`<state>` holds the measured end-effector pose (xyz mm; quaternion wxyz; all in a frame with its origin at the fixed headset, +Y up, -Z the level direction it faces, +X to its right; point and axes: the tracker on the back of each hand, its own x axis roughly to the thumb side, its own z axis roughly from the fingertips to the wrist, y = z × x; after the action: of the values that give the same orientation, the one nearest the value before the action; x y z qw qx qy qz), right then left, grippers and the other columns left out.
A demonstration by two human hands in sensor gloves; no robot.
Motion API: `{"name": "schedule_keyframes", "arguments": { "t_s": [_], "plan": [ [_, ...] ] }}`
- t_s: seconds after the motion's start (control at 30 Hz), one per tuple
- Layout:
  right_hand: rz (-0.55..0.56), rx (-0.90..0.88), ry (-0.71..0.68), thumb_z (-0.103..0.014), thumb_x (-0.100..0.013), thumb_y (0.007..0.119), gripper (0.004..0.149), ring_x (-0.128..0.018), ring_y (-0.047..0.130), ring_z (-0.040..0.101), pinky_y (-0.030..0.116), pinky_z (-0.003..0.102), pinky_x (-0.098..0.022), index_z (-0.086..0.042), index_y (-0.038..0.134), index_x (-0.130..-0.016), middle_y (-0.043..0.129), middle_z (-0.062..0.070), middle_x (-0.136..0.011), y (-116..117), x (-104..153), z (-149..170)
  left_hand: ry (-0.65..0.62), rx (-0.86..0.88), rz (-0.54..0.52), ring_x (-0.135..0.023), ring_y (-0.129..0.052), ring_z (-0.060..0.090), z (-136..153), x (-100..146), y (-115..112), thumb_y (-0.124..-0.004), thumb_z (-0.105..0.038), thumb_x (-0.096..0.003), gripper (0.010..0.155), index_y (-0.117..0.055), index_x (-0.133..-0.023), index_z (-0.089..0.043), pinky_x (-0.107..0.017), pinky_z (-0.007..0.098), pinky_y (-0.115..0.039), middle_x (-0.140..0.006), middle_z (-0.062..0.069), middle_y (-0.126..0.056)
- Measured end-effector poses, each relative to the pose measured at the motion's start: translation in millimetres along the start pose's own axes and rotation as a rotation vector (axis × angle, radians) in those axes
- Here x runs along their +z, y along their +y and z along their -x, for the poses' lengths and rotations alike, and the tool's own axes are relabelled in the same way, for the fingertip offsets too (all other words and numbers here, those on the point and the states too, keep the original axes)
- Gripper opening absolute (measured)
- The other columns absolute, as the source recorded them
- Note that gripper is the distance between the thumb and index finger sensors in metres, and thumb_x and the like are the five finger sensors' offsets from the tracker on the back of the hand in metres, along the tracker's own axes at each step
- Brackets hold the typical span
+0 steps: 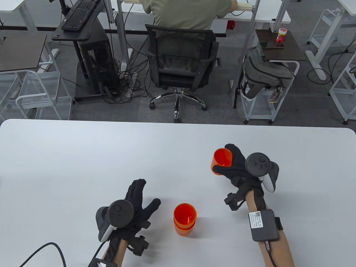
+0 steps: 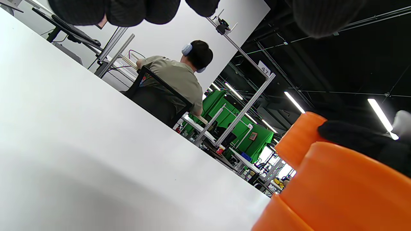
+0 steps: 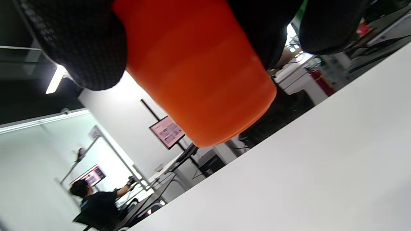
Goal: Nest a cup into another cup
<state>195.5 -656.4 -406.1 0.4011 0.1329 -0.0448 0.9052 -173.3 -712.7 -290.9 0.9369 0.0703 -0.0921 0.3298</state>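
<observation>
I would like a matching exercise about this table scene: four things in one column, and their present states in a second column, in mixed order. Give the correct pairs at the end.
Things:
1. right hand
2. left hand
3. held orange cup
4. stacked orange cups

States:
A. standing upright on the white table
B. lifted off the table
C. open, holding nothing
D. holds a cup

Pairs: 1-D, 2-C, 3-B, 4-A
</observation>
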Motion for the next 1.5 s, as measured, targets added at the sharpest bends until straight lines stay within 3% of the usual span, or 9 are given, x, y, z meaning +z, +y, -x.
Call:
{"name": "schedule_keyframes", "arguments": {
  "t_s": [0.23, 0.5, 1.1, 1.37, 1.5],
  "plan": [
    [-0.117, -0.055, -0.193, -0.053, -0.043, 0.092, 0.103, -0.091, 0.075, 0.047, 0.063, 0.071, -0.062, 0.001, 0.04, -0.113, 0.06, 0.026, -0.107, 24.4, 51.2, -61.9, 0.001, -0.027, 0.005, -0.105, -0.056, 0.058, 1.0, -0.2, -1.8, -0.062, -0.07, -0.0525, 0.095, -0.037, -0.118, -0.005, -0.071, 0.069, -0.06, -0.12, 0.034, -0.047],
    [-0.205, 0.005, -0.295, -0.055, -0.043, 0.091, 0.102, -0.091, 0.075, 0.046, 0.061, 0.071, -0.063, 0.0, 0.043, -0.113, 0.063, 0.025, -0.107, 54.9, 81.8, -90.3, 0.008, -0.052, 0.021, -0.105, -0.055, 0.058, 1.5, 0.6, -4.0, -0.062, -0.07, -0.0525, 0.095, -0.037, -0.118, -0.005, -0.071, 0.069, -0.06, -0.12, 0.034, -0.046],
    [-0.31, 0.106, -0.255, -0.056, -0.044, 0.09, 0.101, -0.093, 0.075, 0.048, 0.059, 0.073, -0.063, 0.0, 0.044, -0.114, 0.064, 0.026, -0.108, 86.8, 90.8, -74.0, 0.002, -0.086, 0.027, -0.105, -0.055, 0.059, 1.5, 0.5, -6.0, -0.062, -0.069, -0.0526, 0.095, -0.037, -0.118, -0.005, -0.071, 0.069, -0.06, -0.12, 0.035, -0.046],
    [-0.336, 0.108, -0.227, -0.056, -0.045, 0.089, 0.102, -0.094, 0.071, 0.051, 0.058, 0.073, -0.063, -0.002, 0.039, -0.115, 0.06, 0.027, -0.11, 87.7, 89.5, -66.8, 0.007, -0.098, 0.033, -0.105, -0.054, 0.059, 1.7, 0.4, -6.6, -0.062, -0.07, -0.0526, 0.095, -0.037, -0.118, -0.005, -0.071, 0.069, -0.06, -0.12, 0.035, -0.046],
    [-0.306, 0.098, -0.239, -0.063, -0.045, 0.082, 0.106, -0.097, 0.065, 0.055, 0.056, 0.074, -0.064, -0.001, 0.035, -0.116, 0.054, 0.031, -0.113, 78.8, 92.7, -67.4, 0.002, -0.108, 0.028, -0.105, -0.054, 0.059, 1.1, 0.4, -5.6, -0.062, -0.069, -0.0526, 0.095, -0.037, -0.118, -0.005, -0.071, 0.069, -0.059, -0.12, 0.035, -0.046]
  ]
}}
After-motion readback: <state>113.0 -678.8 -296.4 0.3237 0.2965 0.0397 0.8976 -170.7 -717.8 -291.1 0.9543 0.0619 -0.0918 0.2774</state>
